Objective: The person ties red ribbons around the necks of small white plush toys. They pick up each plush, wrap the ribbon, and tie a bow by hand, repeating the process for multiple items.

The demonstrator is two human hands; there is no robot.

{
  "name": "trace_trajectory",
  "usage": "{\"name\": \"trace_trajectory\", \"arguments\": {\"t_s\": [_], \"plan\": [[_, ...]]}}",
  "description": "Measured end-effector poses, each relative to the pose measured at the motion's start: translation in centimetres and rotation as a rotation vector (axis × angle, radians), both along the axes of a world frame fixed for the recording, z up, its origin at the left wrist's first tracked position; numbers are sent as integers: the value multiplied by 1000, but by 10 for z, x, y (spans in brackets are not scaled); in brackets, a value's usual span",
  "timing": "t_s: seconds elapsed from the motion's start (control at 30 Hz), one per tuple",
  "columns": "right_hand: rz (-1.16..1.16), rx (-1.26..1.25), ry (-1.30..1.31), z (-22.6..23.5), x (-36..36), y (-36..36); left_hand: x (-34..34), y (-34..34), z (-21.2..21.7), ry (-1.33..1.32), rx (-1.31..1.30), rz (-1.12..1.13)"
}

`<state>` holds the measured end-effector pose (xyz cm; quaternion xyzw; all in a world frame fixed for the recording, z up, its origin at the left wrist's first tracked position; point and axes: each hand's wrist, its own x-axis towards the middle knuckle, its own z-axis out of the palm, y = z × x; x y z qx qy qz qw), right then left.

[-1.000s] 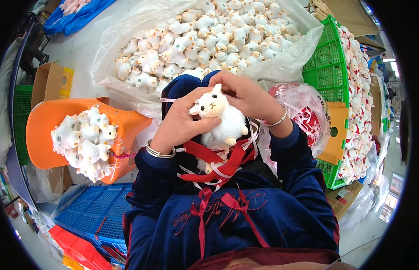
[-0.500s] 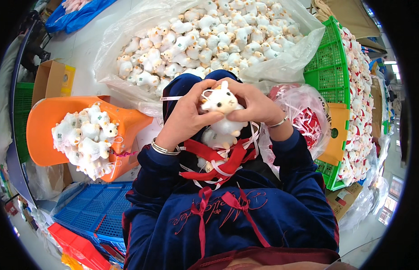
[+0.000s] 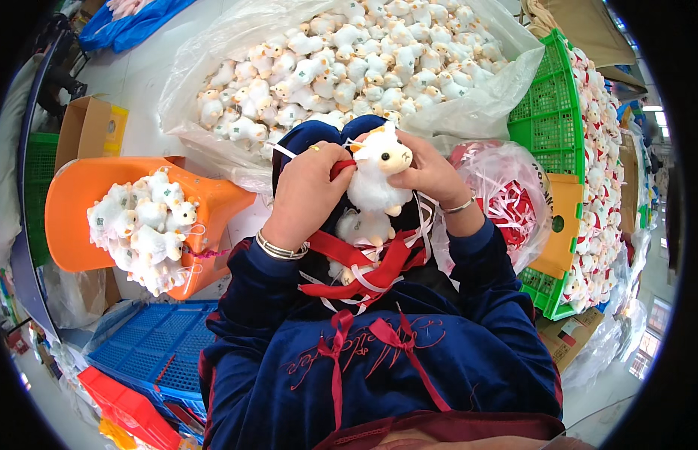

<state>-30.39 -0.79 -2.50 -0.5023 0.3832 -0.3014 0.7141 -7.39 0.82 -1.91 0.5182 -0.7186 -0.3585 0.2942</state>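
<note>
A white plush goat (image 3: 373,180) with small tan horns is upright above my lap, its face turned to the right. My right hand (image 3: 433,174) is closed round its back and side. My left hand (image 3: 308,191) pinches a small red fabric piece (image 3: 341,168) beside the toy's neck; a white ribbon end sticks out to the left of that hand. More white plush toys (image 3: 364,227) lie on my lap below, next to several red fabric strips (image 3: 398,259) with white ribbons.
Ahead, a large clear plastic bag (image 3: 185,90) is full of white plush toys. An orange chair (image 3: 67,217) on the left holds a small pile. To the right are a bag of red-and-white strips (image 3: 514,214) and a green crate (image 3: 540,112). Blue crates (image 3: 157,341) stand lower left.
The plush goat has turned from facing me to facing right and sits more upright. My left hand has left its body and now holds a red fabric piece beside it.
</note>
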Motion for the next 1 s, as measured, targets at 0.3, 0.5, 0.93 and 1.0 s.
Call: {"name": "trace_trajectory", "arguments": {"t_s": [0.3, 0.5, 0.93, 1.0], "plan": [[-102, -74, 112, 11, 12, 5, 13, 5, 6, 217, 120, -256], [-134, -663, 373, 11, 31, 12, 2, 4, -24, 557, 332, 33], [-152, -1449, -374, 161, 103, 66, 11, 3, -21, 586, 434, 121], [-68, -1372, -379, 164, 105, 66, 11, 4, -22, 578, 443, 119]]}}
